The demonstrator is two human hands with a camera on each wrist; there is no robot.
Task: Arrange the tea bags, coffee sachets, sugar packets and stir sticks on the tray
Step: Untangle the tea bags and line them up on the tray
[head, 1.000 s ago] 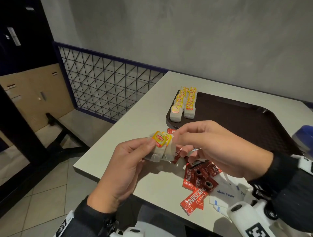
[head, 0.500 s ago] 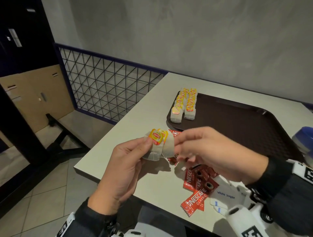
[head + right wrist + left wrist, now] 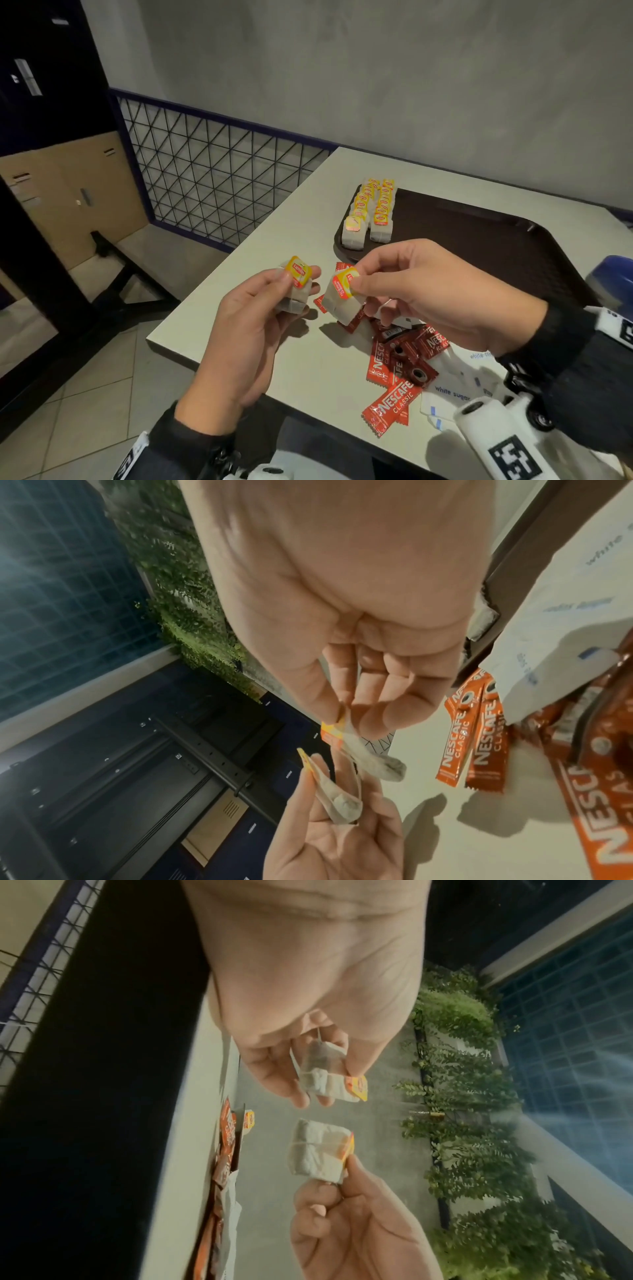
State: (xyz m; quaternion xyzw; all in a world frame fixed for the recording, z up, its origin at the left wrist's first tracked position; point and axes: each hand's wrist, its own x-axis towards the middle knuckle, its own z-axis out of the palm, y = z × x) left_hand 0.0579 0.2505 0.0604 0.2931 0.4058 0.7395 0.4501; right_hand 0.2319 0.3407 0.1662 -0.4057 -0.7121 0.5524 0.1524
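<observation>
Now that the two tea bags I held pressed together a moment ago have come apart, the head view shows one in each grip: my left hand (image 3: 253, 329) pinches the left tea bag (image 3: 295, 286) by its yellow tag end, and my right hand (image 3: 431, 291) pinches the right tea bag (image 3: 342, 296) the same way, both above the worktop (image 3: 274, 246) with a clear gap between them. Beyond them, two neat rows of tea bags (image 3: 371, 212) already lie in the near left corner of the brown tray (image 3: 479, 246), while the coffee sachets (image 3: 397, 370) and sugar packets (image 3: 452, 394) lie loose on the worktop beside my right wrist; I see no stir sticks. In the left wrist view, my thumb and fingers close on the bag's paper body, its tag pointing away. In the right wrist view, only my thumb and forefinger nip the tag, so the pouch dangles. I judge the separation means each bag can now join a row singly, the tea-bag stage being nearly finished.
</observation>
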